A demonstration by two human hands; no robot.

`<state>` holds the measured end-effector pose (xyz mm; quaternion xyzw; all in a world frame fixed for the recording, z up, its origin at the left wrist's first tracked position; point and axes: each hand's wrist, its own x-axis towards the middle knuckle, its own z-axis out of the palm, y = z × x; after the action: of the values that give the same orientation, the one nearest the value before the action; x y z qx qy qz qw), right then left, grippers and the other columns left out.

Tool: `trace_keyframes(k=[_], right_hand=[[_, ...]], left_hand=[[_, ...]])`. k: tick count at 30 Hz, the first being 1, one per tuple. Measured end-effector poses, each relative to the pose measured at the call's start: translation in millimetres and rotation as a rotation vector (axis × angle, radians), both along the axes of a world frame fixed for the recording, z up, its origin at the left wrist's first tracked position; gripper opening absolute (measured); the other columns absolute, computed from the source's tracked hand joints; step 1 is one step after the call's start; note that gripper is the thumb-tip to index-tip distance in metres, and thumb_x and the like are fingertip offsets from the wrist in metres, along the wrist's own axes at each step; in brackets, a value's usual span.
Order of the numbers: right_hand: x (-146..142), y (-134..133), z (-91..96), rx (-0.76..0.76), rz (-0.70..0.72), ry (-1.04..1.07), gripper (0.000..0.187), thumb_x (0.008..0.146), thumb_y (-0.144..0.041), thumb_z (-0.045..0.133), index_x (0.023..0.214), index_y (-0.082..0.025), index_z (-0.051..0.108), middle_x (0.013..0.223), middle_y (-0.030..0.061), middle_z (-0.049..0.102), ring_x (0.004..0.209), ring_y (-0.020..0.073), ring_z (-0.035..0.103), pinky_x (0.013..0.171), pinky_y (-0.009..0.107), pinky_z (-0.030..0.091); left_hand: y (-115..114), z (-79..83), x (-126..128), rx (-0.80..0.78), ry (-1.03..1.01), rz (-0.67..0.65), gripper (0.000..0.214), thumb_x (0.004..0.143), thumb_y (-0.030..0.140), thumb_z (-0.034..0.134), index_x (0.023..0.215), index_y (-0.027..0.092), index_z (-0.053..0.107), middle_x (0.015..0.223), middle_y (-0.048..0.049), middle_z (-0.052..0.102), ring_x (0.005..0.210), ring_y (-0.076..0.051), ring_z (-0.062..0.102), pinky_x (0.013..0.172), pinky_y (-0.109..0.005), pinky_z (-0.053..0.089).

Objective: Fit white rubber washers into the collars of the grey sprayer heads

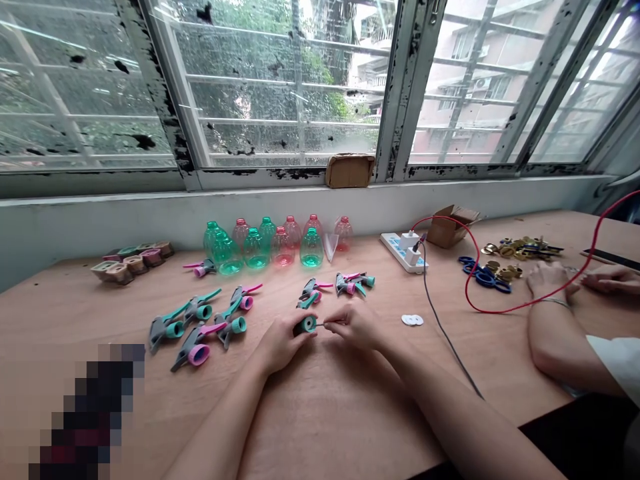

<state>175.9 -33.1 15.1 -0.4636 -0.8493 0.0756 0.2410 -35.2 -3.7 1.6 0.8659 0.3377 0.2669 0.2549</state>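
My left hand [280, 342] is closed around a trigger spray head [309, 325], its teal collar turned toward me. With the fingertips of my right hand [357, 325] I pinch a thin dark stick-like piece [321, 325], probably a tube. Its end reaches the collar's opening; I cannot tell whether it sits inside. Just beyond my hands lie more spray heads [314, 291] in grey, pink and teal. To the left, several others [195, 345] are spread on the table. White round discs [413, 320] lie right of my right hand.
Green bottles [256, 250] and red bottles [283, 249] stand along the wall. Right of them are a power strip [405, 253] with cables, a cardboard box [451, 227], blue scissors [484, 275] and brass-coloured parts [525, 248]. Another person's arm [557, 327] rests at the right.
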Motion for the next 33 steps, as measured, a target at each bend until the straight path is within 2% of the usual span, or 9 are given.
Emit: trace_keyframes(k=[3,6,9,14,19,24,27,33], right_hand=[[-2.0,6.3,-9.8,0.038,0.026,0.131,0.029,0.088,-0.027,0.054,0.066,-0.019,0.071,0.055,-0.0013,0.063,0.051,0.0089,0.045,0.055,0.022,0.027],[-6.7,7.6,-14.1,0.115,0.004,0.164,0.031,0.09,-0.028,0.053,0.068,-0.019,0.072,0.06,0.0,0.067,0.054,0.0096,0.049,0.056,0.023,0.028],[-10.0,4.4,-13.1,0.17,-0.069,0.141,0.026,0.09,-0.028,0.054,0.076,-0.022,0.075,0.067,0.0008,0.071,0.058,0.0109,0.055,0.058,0.024,0.028],[-8.7,-0.3,-7.7,0.212,-0.189,0.018,0.022,0.089,-0.03,0.055,0.082,-0.026,0.076,0.07,0.0013,0.073,0.062,0.013,0.06,0.059,0.025,0.027],[-12.0,-2.8,-3.8,0.229,-0.248,-0.158,0.029,0.091,-0.03,0.05,0.076,-0.024,0.074,0.072,0.0033,0.073,0.065,0.0144,0.06,0.058,0.027,0.024],[-18.9,-5.2,-2.7,0.207,-0.259,-0.249,0.031,0.092,-0.023,0.047,0.071,-0.02,0.07,0.075,0.0053,0.072,0.068,0.0157,0.059,0.056,0.028,0.022],[-14.6,-2.9,-1.5,0.134,-0.196,-0.157,0.03,0.09,-0.025,0.051,0.066,-0.019,0.068,0.066,0.0032,0.069,0.06,0.013,0.054,0.056,0.026,0.023],[2.7,4.0,-1.6,0.05,-0.003,0.028,0.034,0.089,-0.024,0.053,0.057,-0.017,0.063,0.051,-0.0019,0.056,0.05,0.0089,0.038,0.053,0.025,0.021]], left_hand=[[3.8,-2.2,-2.3,-0.026,-0.082,0.081,0.029,0.081,0.028,0.063,0.11,0.021,0.064,0.108,-0.0044,0.069,0.099,-0.021,0.061,0.089,-0.031,0.045],[6.2,-4.5,-2.7,-0.037,-0.138,0.128,0.033,0.083,0.035,0.062,0.112,0.02,0.063,0.102,-0.0033,0.07,0.092,-0.02,0.063,0.082,-0.029,0.047],[6.6,-6.1,-1.3,-0.032,-0.163,0.18,0.034,0.082,0.037,0.063,0.112,0.019,0.065,0.097,-0.0026,0.072,0.086,-0.019,0.065,0.078,-0.028,0.049],[6.3,-7.7,-0.3,0.029,-0.114,0.263,0.034,0.079,0.039,0.066,0.109,0.022,0.068,0.101,-0.003,0.073,0.09,-0.02,0.066,0.081,-0.029,0.05],[7.5,-10.2,-0.4,0.103,-0.067,0.228,0.033,0.08,0.036,0.066,0.112,0.024,0.067,0.11,-0.0027,0.071,0.101,-0.021,0.065,0.089,-0.03,0.048],[6.8,-9.2,-3.3,0.2,0.068,0.236,0.03,0.083,0.036,0.063,0.111,0.025,0.066,0.108,-0.0041,0.07,0.1,-0.023,0.064,0.086,-0.032,0.048],[5.8,-5.9,-5.5,0.227,0.126,0.185,0.027,0.083,0.033,0.062,0.109,0.026,0.066,0.105,-0.0039,0.07,0.097,-0.022,0.064,0.082,-0.031,0.049],[6.6,0.5,-7.0,0.198,0.066,0.024,0.026,0.083,0.026,0.063,0.108,0.025,0.067,0.1,-0.0033,0.07,0.093,-0.019,0.064,0.082,-0.027,0.047]])
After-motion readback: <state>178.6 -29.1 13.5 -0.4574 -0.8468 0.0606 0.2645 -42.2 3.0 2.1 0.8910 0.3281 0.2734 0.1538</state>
